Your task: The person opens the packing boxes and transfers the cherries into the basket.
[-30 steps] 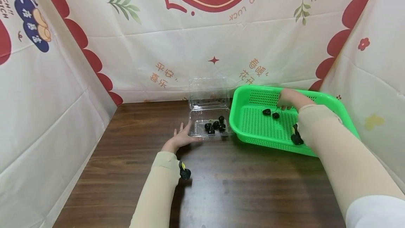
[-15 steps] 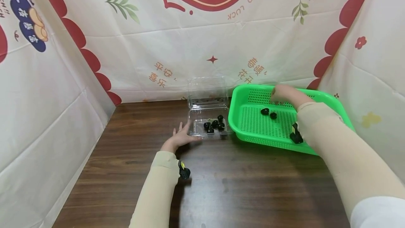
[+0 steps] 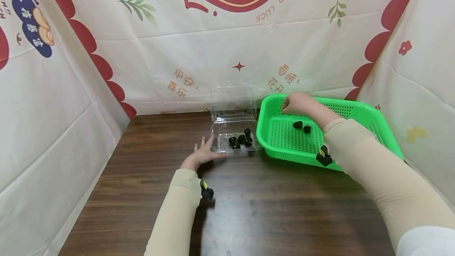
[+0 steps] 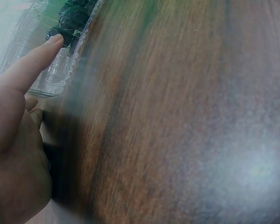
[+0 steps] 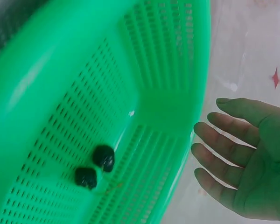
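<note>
My left hand (image 3: 202, 156) rests at the near left corner of a clear plastic clamshell box (image 3: 217, 129), fingers spread along its side and thumb along its front edge. Inside the box lie several dark cherries (image 3: 241, 140), some with green stems; the left wrist view shows the thumb overlapping the box. My right hand (image 3: 296, 104) hovers over the back left part of a green plastic basket (image 3: 273, 153). In the right wrist view its fingers (image 5: 224, 147) are loosely bent and apart, holding nothing. Two dark cherries (image 5: 94, 168) lie on the basket floor.
The box's clear lid (image 3: 232, 104) stands raised at the back, near the printed cloth (image 3: 160, 58) that hangs behind and at both sides. Basket and box stand side by side on a dark wooden table (image 3: 249, 208).
My right hand has moved left and up from above the two cherries, which stay in the basket; a stem by its fingers earlier is out of them now. The left hand keeps its place.
</note>
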`<state>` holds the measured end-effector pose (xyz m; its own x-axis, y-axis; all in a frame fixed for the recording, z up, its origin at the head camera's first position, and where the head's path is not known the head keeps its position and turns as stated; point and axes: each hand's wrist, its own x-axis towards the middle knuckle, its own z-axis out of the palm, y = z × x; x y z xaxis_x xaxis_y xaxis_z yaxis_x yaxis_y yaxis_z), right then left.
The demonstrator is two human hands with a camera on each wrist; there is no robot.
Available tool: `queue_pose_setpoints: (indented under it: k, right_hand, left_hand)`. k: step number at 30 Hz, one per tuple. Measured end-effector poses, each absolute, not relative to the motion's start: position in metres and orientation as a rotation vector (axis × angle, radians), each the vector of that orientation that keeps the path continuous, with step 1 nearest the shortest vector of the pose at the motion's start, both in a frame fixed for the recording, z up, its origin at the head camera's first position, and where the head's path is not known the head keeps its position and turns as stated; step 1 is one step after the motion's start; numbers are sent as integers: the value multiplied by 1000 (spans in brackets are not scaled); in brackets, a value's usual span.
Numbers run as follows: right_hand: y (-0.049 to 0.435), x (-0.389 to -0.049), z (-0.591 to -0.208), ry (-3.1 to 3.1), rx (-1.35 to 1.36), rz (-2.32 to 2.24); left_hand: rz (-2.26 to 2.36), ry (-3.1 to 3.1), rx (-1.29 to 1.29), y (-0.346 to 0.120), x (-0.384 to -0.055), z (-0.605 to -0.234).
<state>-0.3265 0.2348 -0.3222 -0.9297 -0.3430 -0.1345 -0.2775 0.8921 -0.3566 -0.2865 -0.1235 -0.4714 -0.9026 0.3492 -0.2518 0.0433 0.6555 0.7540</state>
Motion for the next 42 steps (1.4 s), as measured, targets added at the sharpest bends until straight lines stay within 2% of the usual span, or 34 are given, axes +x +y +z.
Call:
queue_pose_setpoints:
  k: [25, 42]
  right_hand:
    - [150, -300, -330, 2900, -598, -473]
    - [115, -299, -358, 2922, -646, -405]
  left_hand:
    - [1116, 2501, 304, -123, -285, -470]
    - [1099, 2511, 300, -123, -286, -471]
